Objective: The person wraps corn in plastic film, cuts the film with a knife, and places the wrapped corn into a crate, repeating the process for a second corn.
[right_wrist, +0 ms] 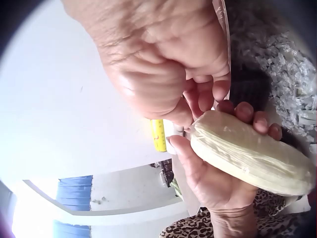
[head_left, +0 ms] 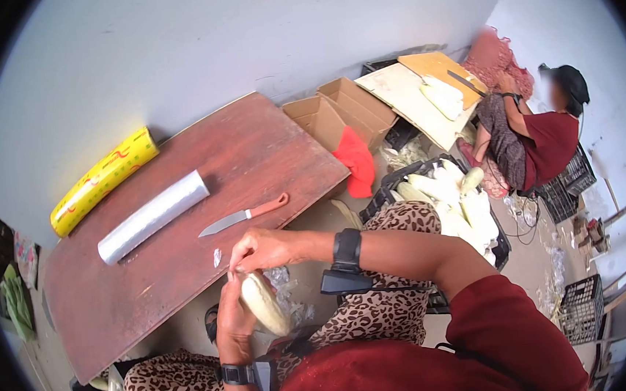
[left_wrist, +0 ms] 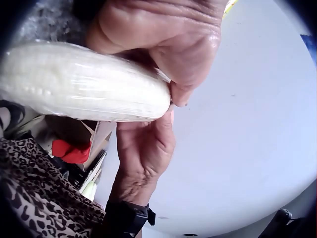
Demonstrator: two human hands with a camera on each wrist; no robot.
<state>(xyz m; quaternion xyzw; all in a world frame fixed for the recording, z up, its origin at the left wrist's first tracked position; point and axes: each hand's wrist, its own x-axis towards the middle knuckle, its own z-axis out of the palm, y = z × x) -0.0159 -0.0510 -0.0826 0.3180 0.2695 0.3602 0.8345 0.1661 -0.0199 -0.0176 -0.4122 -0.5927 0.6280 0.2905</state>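
Note:
An ear of corn [head_left: 265, 306] in pale husk, covered with clear plastic wrap [left_wrist: 99, 84], is held just off the table's near edge. My left hand [head_left: 233, 316] grips it from the side, fingers curled behind it in the right wrist view. At its upper end, my right hand [head_left: 269, 249] pinches the wrap with thumb and fingertips, close against the left thumb. The pinched bit itself is mostly hidden by the fingers. On the reddish-brown table [head_left: 250, 141] lie a knife [head_left: 245, 215] with an orange-brown handle and a roll of plastic film [head_left: 154, 217].
A yellow patterned roll [head_left: 104, 181] lies along the table's far edge, and a film scrap [head_left: 217, 257] near the front. A black crate [head_left: 505, 250] of corn stands to the right. Beyond are a cardboard box [head_left: 353, 104] and another seated person [head_left: 543, 133] beside a board.

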